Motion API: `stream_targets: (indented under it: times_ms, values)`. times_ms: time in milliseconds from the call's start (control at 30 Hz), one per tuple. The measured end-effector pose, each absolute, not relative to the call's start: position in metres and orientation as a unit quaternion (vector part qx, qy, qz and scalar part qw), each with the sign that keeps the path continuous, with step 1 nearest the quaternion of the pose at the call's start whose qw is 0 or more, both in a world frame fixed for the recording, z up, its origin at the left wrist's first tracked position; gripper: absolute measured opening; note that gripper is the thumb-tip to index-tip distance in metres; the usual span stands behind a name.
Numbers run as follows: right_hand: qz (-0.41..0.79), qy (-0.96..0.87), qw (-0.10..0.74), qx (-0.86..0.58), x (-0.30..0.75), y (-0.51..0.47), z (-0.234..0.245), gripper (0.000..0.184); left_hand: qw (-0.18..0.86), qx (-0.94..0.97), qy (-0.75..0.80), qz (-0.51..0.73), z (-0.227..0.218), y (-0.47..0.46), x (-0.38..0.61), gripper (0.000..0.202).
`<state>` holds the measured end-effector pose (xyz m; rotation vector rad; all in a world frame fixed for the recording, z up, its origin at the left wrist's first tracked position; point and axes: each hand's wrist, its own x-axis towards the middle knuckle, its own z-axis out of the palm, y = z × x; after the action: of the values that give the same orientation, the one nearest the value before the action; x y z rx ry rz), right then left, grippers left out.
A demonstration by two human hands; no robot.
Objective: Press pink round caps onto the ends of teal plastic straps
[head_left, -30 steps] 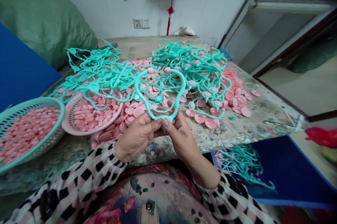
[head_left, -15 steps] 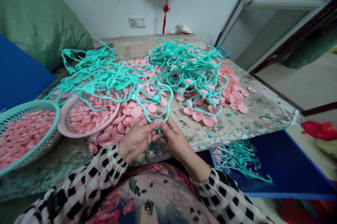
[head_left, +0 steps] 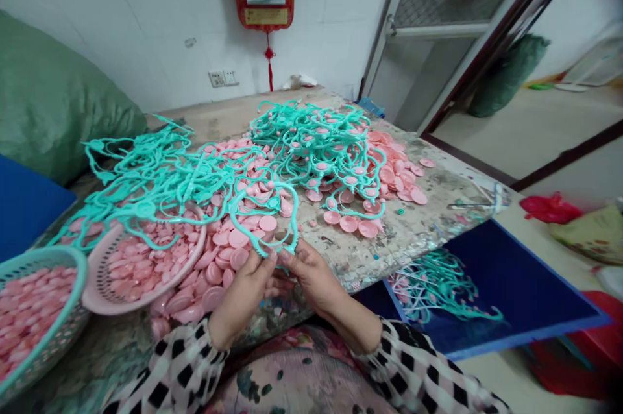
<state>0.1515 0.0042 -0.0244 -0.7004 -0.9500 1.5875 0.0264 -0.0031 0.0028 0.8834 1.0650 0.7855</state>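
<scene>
My left hand point(head_left: 243, 297) and my right hand point(head_left: 314, 278) meet near the table's front edge. Between the thumbs and fingers of both is the lower end of a teal toy stethoscope point(head_left: 295, 206), its loop of tubing standing up away from me. My fingertips largely cover the part they pinch. Loose pink discs point(head_left: 238, 239) lie just left of and behind the loop. Farther back is a heap of teal toy stethoscopes with pink pieces fitted point(head_left: 311, 141). To its left spreads a tangle of teal tubing point(head_left: 189, 170), mostly without pink pieces.
A pink basket point(head_left: 92, 304) and a teal basket point(head_left: 82, 271), both holding small pink pieces, stand at the left. More pink discs point(head_left: 396, 167) lie right of the heap. Below the table's right edge, a blue bin point(head_left: 525, 278) holds more teal tubing. A green sack point(head_left: 63, 102) bulges behind.
The view has turned to the right and tipped up slightly. Both hands still pinch the toy stethoscope; the pink part seen between the fingertips before is now mostly hidden.
</scene>
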Motion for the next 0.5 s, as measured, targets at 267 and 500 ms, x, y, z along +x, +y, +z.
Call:
stream_targets:
  times_ms: [267,500]
  values:
    - [0.68,-0.351,0.548,-0.337,0.162,-0.005,-0.029,0.034,0.695,0.476,0.483,0.239,-0.03,-0.016,-0.001,0.063]
    - [0.665,-0.373,0.5,-0.41,0.194,-0.007,-0.035,0.043,0.773,0.444,0.412,0.191,-0.079,-0.027,-0.012,0.063]
